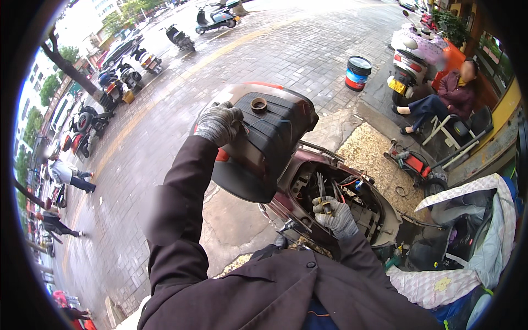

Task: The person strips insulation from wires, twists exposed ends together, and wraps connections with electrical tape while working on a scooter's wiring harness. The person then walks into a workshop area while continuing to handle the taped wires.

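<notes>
My left hand [220,122], in a grey knitted glove, rests at the near left of the scooter's dark top box [275,129]. Its fingers are curled closed, and what they may hold is too small to make out. A brown ring like a tape roll [258,105] lies on the ribbed lid beside them. My right hand [336,219], gloved too, is closed around a pair of pliers [321,190] whose jaws point away from me. Just below the pliers, the maroon scooter body [291,187] is opened up, with wires [355,183] exposed inside.
A paint bucket [358,73] stands on the paving ahead. At right a person [456,93] sits near a parked white scooter [410,66]; a red-and-black wheeled tool [412,164] is closer. A quilted cover [440,286] lies at the near right. Several scooters line the left.
</notes>
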### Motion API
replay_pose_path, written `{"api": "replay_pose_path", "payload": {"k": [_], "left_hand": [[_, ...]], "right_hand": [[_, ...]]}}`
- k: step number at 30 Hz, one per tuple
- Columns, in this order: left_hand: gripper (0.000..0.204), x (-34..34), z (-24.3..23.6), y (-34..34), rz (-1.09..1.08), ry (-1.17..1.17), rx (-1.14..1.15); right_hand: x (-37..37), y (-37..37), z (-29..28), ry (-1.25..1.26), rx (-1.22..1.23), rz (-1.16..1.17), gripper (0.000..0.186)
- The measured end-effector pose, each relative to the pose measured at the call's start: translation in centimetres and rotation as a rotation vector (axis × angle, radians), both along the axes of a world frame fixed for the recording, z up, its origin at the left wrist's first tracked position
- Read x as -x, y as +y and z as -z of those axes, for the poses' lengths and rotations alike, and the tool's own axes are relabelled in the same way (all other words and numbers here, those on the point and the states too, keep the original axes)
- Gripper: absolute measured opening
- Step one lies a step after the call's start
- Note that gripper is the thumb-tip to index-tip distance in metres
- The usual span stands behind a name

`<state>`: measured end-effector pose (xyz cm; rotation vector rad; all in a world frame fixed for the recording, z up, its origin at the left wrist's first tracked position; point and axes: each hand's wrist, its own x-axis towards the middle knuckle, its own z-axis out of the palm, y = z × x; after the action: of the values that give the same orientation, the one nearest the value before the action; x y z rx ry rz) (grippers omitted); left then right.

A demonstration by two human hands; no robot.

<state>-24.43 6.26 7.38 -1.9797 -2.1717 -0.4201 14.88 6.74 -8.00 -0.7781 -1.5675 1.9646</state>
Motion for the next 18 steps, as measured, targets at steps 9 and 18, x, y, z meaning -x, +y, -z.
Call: {"api": "replay_pose_path", "payload": {"k": [9,18], "left_hand": [[0.013,-8.0,1.1,-7.7,-0.078,-0.820,-0.203],[0.011,-10.9,3.4,-13.3,-0.033,-1.201,-0.291]], "right_hand": [[6.0,1.9,-7.2,0.138,-0.312,-0.044,0.028],[14.8,-0.9,-13.0,0.236,-0.789,-0.045,0.020]]}}
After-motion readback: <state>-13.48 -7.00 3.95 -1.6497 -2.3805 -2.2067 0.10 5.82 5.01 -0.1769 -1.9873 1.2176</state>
